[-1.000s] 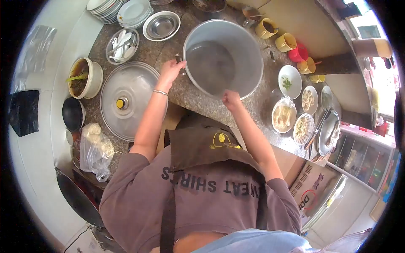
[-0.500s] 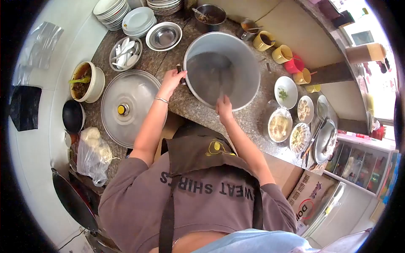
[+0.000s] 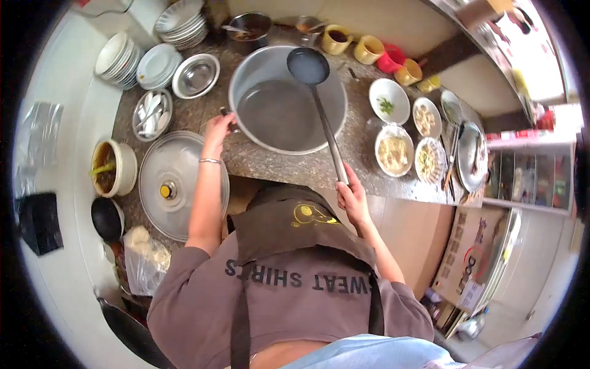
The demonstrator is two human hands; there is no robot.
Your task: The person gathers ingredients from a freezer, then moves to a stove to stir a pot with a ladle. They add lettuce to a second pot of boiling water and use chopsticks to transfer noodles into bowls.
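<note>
My left hand (image 3: 217, 131) is closed on the side handle of a large metal pot (image 3: 337, 98), which stands on the counter with greyish, thin liquid low inside. In my right hand (image 3: 352, 197) is the long handle of a ladle (image 3: 324, 123), gripped near its end. The ladle's dark bowl is above the far part of the pot and seems to hold some liquid. Beside my left forearm lies a big round lid (image 3: 184, 184) with a yellow knob. To the right of the pot, a white bowl (image 3: 389, 101) holds chopped greens, next to a bowl of pale food (image 3: 394, 150).
Yellow and red cups (image 3: 337, 40) line the back wall near a dark pot (image 3: 247, 32). Stacked plates (image 3: 158, 66), a bowl of spoons (image 3: 152, 115) and a brown sauce pot (image 3: 125, 167) stand left. A metal tray (image 3: 472, 155) and utensils lie at the right end.
The ladle has come up out of the pot, and my right hand has moved down toward my body with it. My left hand stays on the pot handle. The view has turned slightly.
</note>
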